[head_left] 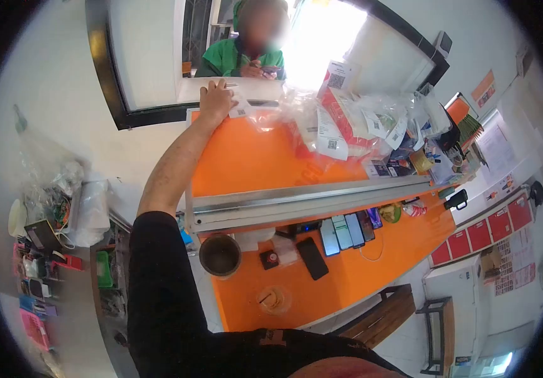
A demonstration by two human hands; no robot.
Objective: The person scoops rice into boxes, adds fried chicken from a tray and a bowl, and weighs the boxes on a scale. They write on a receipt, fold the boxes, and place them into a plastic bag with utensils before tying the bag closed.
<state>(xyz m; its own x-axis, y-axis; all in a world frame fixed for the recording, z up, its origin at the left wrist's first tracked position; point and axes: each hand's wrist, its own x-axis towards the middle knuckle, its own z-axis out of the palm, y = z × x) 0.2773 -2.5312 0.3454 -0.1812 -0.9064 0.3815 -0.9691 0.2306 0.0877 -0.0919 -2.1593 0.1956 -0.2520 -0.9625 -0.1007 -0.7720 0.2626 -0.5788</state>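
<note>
The orange counter point(240, 164) spans the view, crossed by a metal rail point(309, 200). At 1 o'clock, clear plastic bags point(303, 116) hold red-and-white boxes point(344, 116), with printed slips point(331, 133) lying on them. A person point(227, 58) in green holds a phone point(272, 70) at 12 o'clock. Lit phones point(340, 233) line up at 4 o'clock. The round grey pot point(219, 255) stands at 7 o'clock; the clear cup point(275, 300) at 6 has something brown inside. The left hand point(218, 99), at 11 o'clock, lies palm down with bent fingers, touching the receipt point(240, 107); whether it grips is unclear. That receipt is white, thin and printed with a small dark code, at the counter's far edge. The right hand's state cannot be told.
</note>
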